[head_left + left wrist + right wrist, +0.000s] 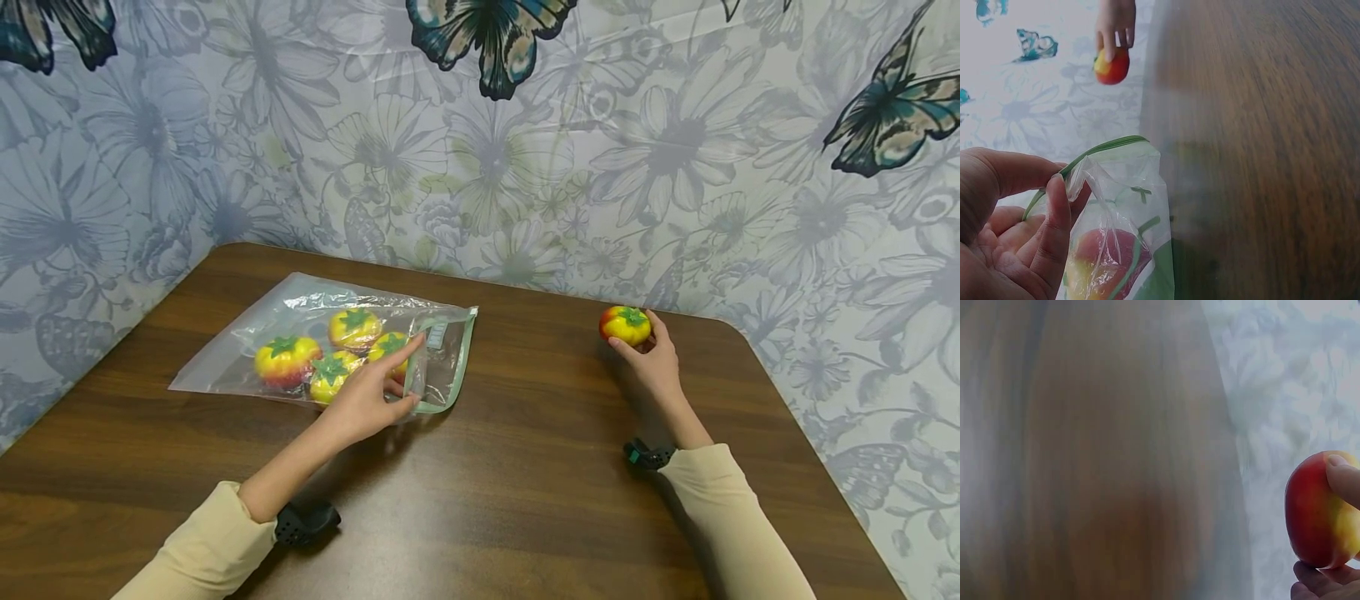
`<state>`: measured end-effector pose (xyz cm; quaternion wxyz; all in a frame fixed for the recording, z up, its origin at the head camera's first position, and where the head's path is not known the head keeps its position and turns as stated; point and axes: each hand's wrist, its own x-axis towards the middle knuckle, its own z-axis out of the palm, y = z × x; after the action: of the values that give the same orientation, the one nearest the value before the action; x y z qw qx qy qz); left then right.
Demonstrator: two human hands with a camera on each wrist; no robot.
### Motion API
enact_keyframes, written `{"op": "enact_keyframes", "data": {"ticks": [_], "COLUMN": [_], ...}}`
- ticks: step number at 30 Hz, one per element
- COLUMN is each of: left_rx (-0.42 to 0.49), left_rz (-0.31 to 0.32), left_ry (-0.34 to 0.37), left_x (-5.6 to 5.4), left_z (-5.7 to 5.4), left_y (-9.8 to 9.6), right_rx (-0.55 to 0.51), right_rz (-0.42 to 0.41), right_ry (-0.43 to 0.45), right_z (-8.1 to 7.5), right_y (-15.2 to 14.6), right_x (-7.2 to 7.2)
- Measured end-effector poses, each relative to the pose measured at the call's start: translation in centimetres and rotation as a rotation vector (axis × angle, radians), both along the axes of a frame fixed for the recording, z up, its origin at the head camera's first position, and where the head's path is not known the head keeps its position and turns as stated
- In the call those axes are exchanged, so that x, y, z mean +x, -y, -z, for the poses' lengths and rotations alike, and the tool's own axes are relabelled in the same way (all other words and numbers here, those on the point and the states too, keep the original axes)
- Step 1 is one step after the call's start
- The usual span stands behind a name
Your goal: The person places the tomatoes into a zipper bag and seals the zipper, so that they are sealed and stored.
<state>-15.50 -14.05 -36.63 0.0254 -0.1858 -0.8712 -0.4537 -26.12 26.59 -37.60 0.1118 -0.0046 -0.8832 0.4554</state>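
A clear zip bag (240, 350) with a green-edged opening lies on the left of the table, with several red-and-yellow persimmons (287, 360) inside. My left hand (367, 404) pinches the bag near its opening; in the left wrist view, thumb and finger meet at the green rim (1107, 145). Off to the right, my right hand (654, 362) grips another persimmon (626, 325) with a green leafy top, seemingly just above the table. The right wrist view shows that persimmon (1313, 512) between the thumb (1344, 481) and the fingers beneath.
The brown wooden table (525, 492) reaches back to a hanging cloth (525, 192) printed with flowers and butterflies. A dark band sits on each wrist, at the cuffs of the cream sleeves (202, 542).
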Motion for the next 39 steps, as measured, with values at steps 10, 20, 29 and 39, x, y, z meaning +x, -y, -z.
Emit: {"op": "enact_keyframes", "data": {"ticks": [10, 20, 29, 39], "left_rx": [0.003, 0.007, 0.011, 0.005], "left_rz": [0.001, 0.007, 0.005, -0.002], "left_ry": [0.003, -0.004, 0.0, 0.01], "left_x": [0.1, 0.0, 0.0, 0.0], "left_z": [0.0, 0.0, 0.1, -0.1], "left_y": [-0.1, -0.1, 0.0, -0.1], "right_rx": [-0.042, -0.106, -0.18, -0.198], "right_rz": [-0.162, -0.274, -0.399, -0.492], "right_ry": [-0.034, 0.017, 0.035, 0.032], "right_z": [-1.2, -2.0, -2.2, -3.9], "right_y": [4.8, 8.9, 12.6, 16.9], "right_x": [0.4, 1.2, 2.4, 5.2]}}
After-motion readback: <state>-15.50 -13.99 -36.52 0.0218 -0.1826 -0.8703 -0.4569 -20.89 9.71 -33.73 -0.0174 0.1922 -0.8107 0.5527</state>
